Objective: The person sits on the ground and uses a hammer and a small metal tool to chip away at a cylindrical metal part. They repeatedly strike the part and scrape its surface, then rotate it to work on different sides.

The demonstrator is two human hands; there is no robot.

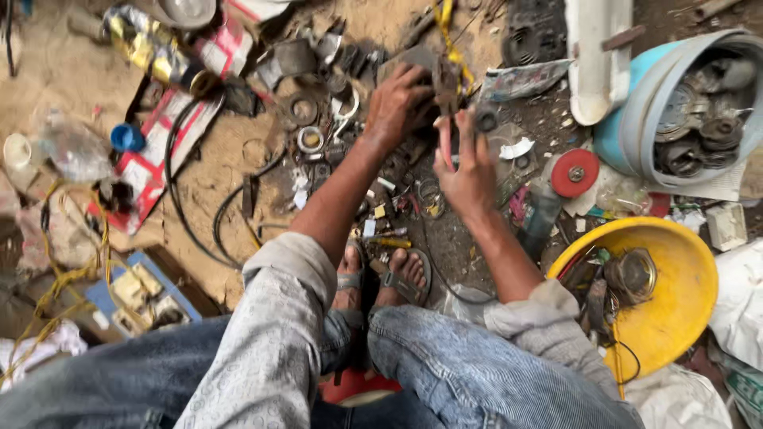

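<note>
I squat over a heap of scrap on sandy ground. My left hand (pixel 397 103) grips a dark metal part (pixel 421 63) and presses it against the ground. My right hand (pixel 465 171) holds red-handled pliers (pixel 447 119), whose jaws bite on that same part from the right. A yellow wire (pixel 451 44) runs from the part toward the top of the view. My sandalled feet (pixel 381 278) sit just below the hands. Small metal rings, washers and bits lie scattered around both hands.
A yellow bowl (pixel 683 318) with scrap parts sits at my right. A grey bucket (pixel 660 103) of metal discs stands at the upper right, a red disc (pixel 575 172) beside it. Black cable (pixel 179 199), a blue cap (pixel 125 137) and crumpled packaging lie to the left.
</note>
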